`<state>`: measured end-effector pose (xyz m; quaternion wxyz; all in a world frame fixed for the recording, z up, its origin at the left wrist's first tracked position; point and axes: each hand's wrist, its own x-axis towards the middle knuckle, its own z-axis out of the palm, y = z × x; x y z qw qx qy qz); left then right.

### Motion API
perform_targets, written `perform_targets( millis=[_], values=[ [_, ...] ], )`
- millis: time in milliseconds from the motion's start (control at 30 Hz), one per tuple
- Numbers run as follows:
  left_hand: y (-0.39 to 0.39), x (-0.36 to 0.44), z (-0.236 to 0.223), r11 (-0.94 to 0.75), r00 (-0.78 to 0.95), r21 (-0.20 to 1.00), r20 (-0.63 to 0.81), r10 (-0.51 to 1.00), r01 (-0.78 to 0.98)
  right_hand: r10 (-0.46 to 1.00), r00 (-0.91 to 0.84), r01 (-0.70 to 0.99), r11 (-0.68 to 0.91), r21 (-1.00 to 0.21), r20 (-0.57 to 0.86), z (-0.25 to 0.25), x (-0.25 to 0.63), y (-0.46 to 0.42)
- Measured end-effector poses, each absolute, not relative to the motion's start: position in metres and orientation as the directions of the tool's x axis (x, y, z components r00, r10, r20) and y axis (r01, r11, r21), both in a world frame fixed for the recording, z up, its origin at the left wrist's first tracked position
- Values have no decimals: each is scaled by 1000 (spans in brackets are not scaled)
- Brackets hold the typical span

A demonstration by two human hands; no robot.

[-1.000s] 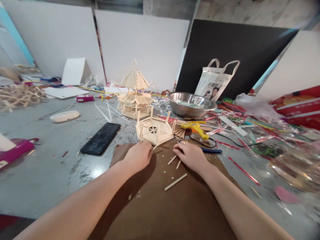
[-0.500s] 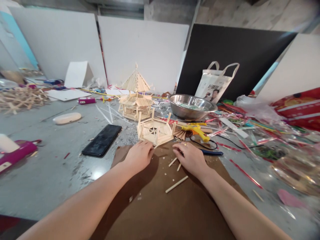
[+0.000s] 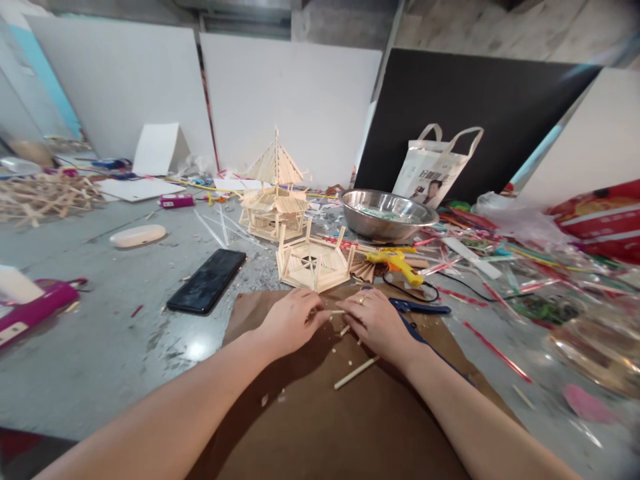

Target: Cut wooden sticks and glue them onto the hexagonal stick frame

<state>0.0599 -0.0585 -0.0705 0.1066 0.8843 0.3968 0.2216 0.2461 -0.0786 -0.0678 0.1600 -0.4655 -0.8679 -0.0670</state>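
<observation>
A short wooden stick [image 3: 337, 311] spans the gap between my two hands above the brown sheet [image 3: 320, 427]. My left hand [image 3: 293, 321] pinches its left end, and my right hand [image 3: 377, 327], with a ring on one finger, pinches the other. Just beyond them stands a hexagonal wooden stick frame [image 3: 316, 263] with upright posts. A longer loose stick [image 3: 356, 373] lies on the sheet below my right hand, near shorter pieces partly hidden by my fingers. Beside that hand rests a blue-handled tool [image 3: 425, 307], its front end partly covered.
Behind the frame stands a stick pagoda model [image 3: 275, 193]. A yellow glue gun [image 3: 397, 265] and a metal bowl [image 3: 385, 223] sit to the right, amid plastic-wrapped scraps. Leftward lie a black phone [image 3: 206, 281], a white oval case [image 3: 137, 235] and a purple device [image 3: 43, 310].
My hands have drawn back slightly from the hexagonal frame and closer together. A short stick now shows between their fingertips, and more of the blue-handled tool is visible.
</observation>
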Motion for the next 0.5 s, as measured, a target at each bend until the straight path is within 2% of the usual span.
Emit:
perform_targets(
  millis=[167, 500],
  values=[
    [-48, 57, -74, -613, 496, 388, 365, 788, 688, 836, -456, 871, 490, -41, 305, -70, 245, -76],
    [-37, 53, -81, -648, 579, 316, 292, 761, 693, 827, -470, 864, 503, -34, 308, -74, 245, -71]
  ],
)
